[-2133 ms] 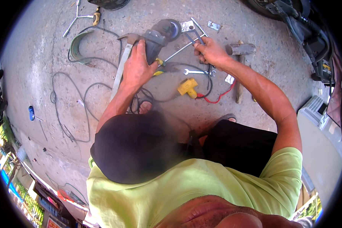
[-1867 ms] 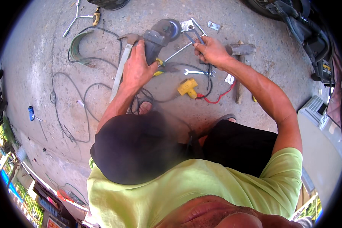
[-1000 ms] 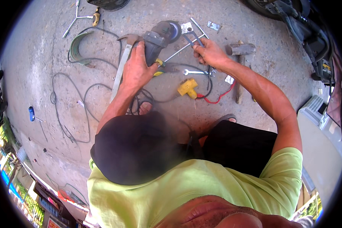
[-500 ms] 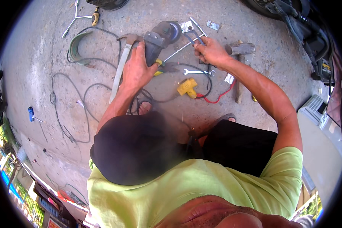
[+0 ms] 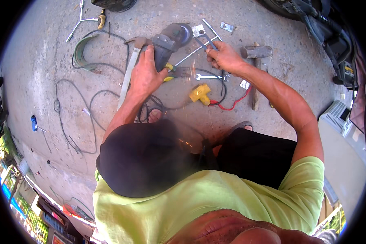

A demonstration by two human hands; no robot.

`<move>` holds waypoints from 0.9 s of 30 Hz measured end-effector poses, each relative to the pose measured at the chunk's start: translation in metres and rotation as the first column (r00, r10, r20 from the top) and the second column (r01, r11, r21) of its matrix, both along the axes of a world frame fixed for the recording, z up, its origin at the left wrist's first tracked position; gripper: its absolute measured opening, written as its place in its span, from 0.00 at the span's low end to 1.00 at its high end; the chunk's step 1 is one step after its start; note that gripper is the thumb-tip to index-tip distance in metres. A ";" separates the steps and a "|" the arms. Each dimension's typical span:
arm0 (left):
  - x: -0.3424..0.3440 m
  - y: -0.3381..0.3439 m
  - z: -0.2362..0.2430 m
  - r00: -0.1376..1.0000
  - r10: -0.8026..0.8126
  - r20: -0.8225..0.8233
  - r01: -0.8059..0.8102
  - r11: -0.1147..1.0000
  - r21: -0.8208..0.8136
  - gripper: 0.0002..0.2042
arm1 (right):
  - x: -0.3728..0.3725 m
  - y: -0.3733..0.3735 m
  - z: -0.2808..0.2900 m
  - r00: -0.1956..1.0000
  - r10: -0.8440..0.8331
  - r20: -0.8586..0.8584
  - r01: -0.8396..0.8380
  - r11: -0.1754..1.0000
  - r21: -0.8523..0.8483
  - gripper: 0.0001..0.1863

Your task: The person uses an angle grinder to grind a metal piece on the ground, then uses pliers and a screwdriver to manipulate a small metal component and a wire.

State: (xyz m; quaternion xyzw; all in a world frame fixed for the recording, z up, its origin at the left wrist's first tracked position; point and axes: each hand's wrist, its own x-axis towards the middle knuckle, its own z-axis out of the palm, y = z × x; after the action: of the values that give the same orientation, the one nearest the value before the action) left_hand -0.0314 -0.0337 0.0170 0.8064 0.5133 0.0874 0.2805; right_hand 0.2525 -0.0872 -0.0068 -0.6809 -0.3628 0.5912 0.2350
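Head: L hand (image 5: 147,72) wrapped round angle grinder (image 5: 165,45), prob. heavy, best held by body; R hand (image 5: 224,57) pinches forked metal pc (image 5: 200,43), prob. stiff, by near end.

Concrete floor (image 5: 40,97) | on it: Y-shaped wrench (image 5: 81,19) | green curved piece (image 5: 79,51) | dark cable (image 5: 57,105) | silver spanner (image 5: 209,77) | yellow connector (image 5: 199,93) | mallet (image 5: 255,51)

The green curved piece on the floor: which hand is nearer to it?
Left: the left hand grips the grinder, right of the green curved piece; the right hand, holding a dark two-pronged tool, is farther right.
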 end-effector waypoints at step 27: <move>-0.003 -0.003 -0.003 1.000 -0.012 0.026 0.012 1.000 -0.011 0.41 | -0.002 0.000 0.005 0.999 0.037 0.017 -0.036 0.999 -0.026 0.15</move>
State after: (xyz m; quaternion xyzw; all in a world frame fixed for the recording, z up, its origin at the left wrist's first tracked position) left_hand -0.0342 -0.0371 0.0144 0.8068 0.5051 0.0932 0.2919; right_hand 0.2501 -0.0875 -0.0023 -0.6824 -0.3696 0.5940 0.2122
